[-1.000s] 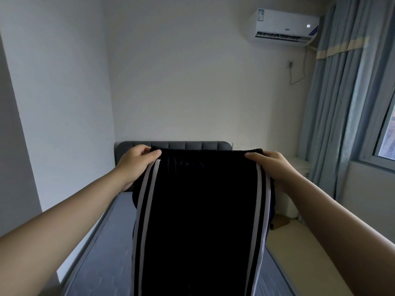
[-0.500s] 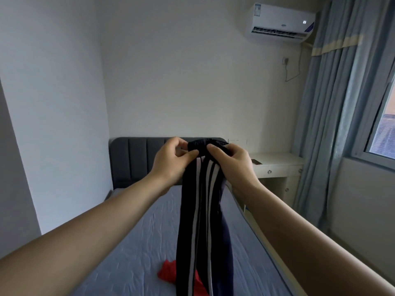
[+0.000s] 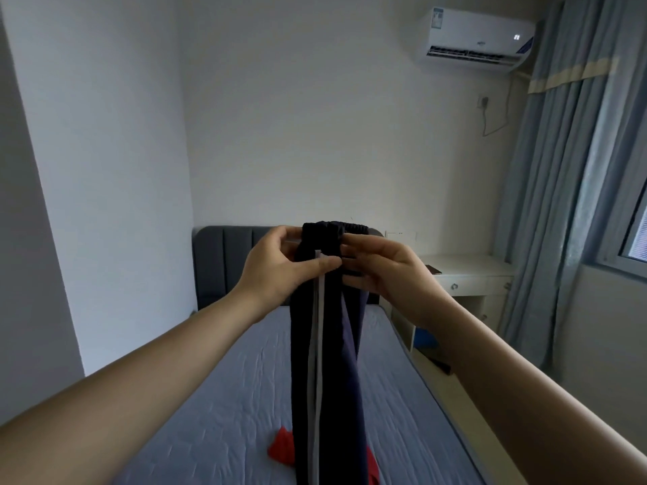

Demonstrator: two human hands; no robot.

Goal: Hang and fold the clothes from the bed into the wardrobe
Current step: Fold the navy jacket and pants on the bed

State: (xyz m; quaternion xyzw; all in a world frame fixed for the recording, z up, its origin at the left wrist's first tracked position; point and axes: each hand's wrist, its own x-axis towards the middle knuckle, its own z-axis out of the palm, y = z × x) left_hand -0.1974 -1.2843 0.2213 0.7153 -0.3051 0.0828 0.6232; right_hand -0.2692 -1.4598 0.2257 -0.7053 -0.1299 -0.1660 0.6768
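Observation:
Dark navy track trousers with white side stripes hang lengthwise, folded in half, in front of me above the bed. My left hand grips the waistband from the left, thumb across the striped side. From the right, my right hand pinches the same waistband with curled fingers. A red garment lies on the grey-blue sheet, partly hidden behind the hanging trouser legs. The wardrobe is out of view.
A dark grey padded headboard stands against the far wall. A white desk with drawers sits right of the bed, blue curtains and a window beyond it. An air conditioner hangs high on the wall.
My hands came together from a wide spread, folding the trousers in half lengthwise. The view dropped slightly, showing the bed and the red garment.

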